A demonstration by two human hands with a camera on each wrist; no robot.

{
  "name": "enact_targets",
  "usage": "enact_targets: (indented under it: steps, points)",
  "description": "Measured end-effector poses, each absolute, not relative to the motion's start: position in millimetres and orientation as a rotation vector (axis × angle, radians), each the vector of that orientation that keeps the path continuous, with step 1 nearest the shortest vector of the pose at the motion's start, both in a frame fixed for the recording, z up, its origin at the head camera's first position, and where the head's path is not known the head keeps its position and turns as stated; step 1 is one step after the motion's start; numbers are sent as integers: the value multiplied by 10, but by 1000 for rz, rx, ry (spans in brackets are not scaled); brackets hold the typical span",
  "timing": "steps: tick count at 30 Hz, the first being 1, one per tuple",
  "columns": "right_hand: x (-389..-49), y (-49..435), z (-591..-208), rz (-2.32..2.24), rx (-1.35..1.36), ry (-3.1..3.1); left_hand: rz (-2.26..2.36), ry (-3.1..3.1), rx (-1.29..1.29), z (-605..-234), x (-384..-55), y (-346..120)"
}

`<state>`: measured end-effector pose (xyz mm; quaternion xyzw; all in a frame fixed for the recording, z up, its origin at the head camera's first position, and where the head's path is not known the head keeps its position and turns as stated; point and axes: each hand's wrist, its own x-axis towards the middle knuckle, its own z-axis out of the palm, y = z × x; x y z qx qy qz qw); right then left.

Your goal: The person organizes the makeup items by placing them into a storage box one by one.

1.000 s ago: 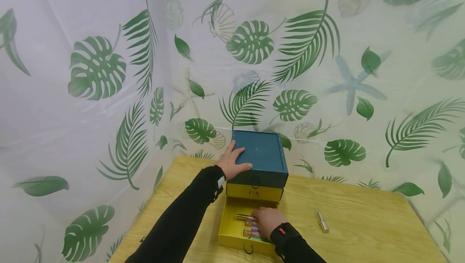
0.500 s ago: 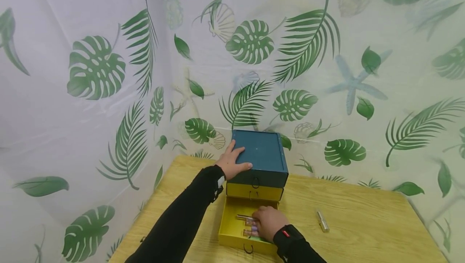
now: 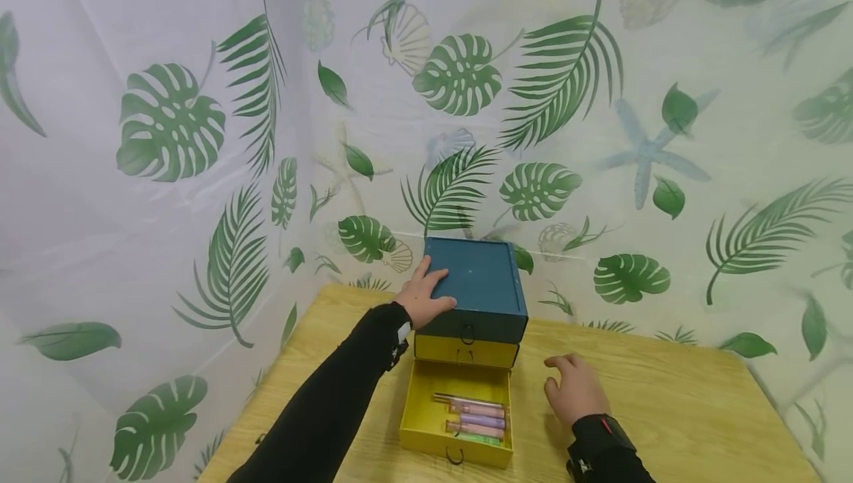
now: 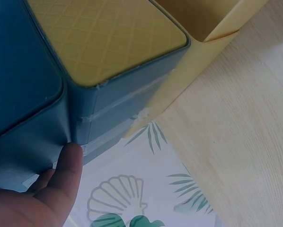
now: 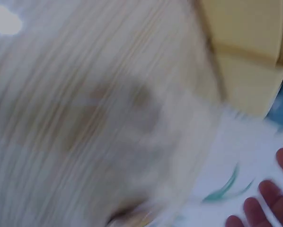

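My left hand (image 3: 425, 296) lies with spread fingers on the left side of the blue drawer box (image 3: 480, 275); in the left wrist view its fingertips touch the blue wall (image 4: 28, 151). The lowest yellow drawer (image 3: 418, 401) is pulled out. Inside it, slim tubes in pink, purple (image 3: 482, 421) and green (image 3: 480, 439) lie side by side, with a thin metallic stick (image 3: 449, 398) behind them. Over the table to the drawer's right, my right hand (image 3: 577, 392) holds nothing, its fingers loosely bent. The right wrist view is blurred and shows fingertips (image 5: 269, 194) at its lower right.
A wooden table (image 3: 693, 409) carries the box near its back edge. Behind it hangs a white sheet (image 3: 566, 120) printed with leaves and shells. A second yellow drawer (image 3: 433, 348) is closed above the open one. A small blurred object (image 5: 132, 218) shows low in the right wrist view.
My right hand has left the open drawer and moved right over the table, uncovering the tubes. It now hides the spot where a small gold tube lay. My left hand stays put.
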<state>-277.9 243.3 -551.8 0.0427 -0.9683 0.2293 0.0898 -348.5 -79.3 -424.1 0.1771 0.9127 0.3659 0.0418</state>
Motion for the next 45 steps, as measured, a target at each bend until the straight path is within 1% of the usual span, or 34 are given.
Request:
enact_targets:
  steps: [3,6,13,20,27,34,45]
  points:
    - [-2811,2645,-5636,615,-2,-3003,1117,2794,543,-4240,-3482,-793]
    - [-2816,2752,-5743,555,-57,-3116,1114,2795,547,-4244,-3485,-791]
    - [-2799,2794,-5826,544,-5,-3102,1119,2793,549,-4244,-3486,-797]
    - [-2812,2836,-5849,599,-98,-3133,1112,2795,538,-4224,-3465,-822]
    - [-2729,2879,-5908,568,-20,-3123,1104,2805,547,-4217,-3492,-815]
    - [-2654,2914,-5926,573,-91,-3145,1104,2804,548,-4238,-3481,-792]
    - [-2669,2918,-5928,683,-53,-3143,1111,2803,548,-4234,-3469,-783]
